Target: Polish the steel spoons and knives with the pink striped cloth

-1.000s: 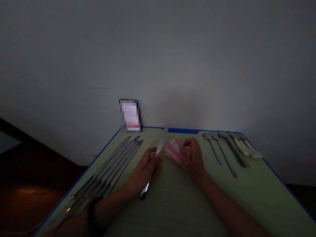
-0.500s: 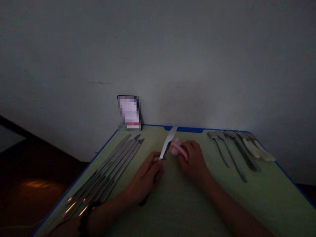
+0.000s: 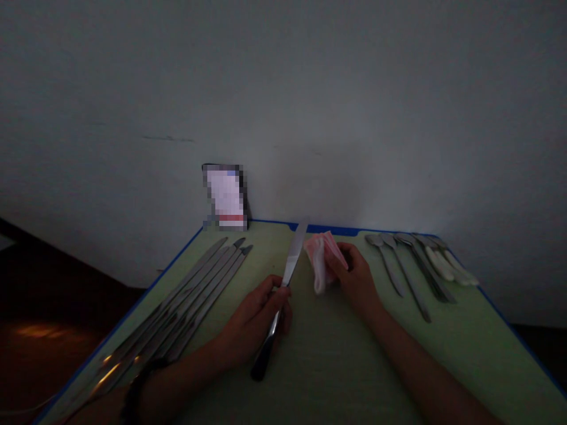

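My left hand (image 3: 257, 316) is closed round the handle of a table knife (image 3: 290, 265), whose blade points away from me toward the wall. Just right of the blade, my right hand (image 3: 357, 277) pinches a folded pink cloth (image 3: 321, 257) and holds it up a little off the green table (image 3: 319, 360). Cloth and blade are close together but apart.
A row of several knives (image 3: 195, 295) lies along the table's left side. Several spoons and other cutlery (image 3: 416, 265) lie at the right. A small card (image 3: 225, 198) leans against the grey wall at the table's far edge. Dark floor lies to the left.
The cloth has come off the knife blade and moved right with my right hand. My left hand has drawn the knife back toward me, so more of the handle shows.
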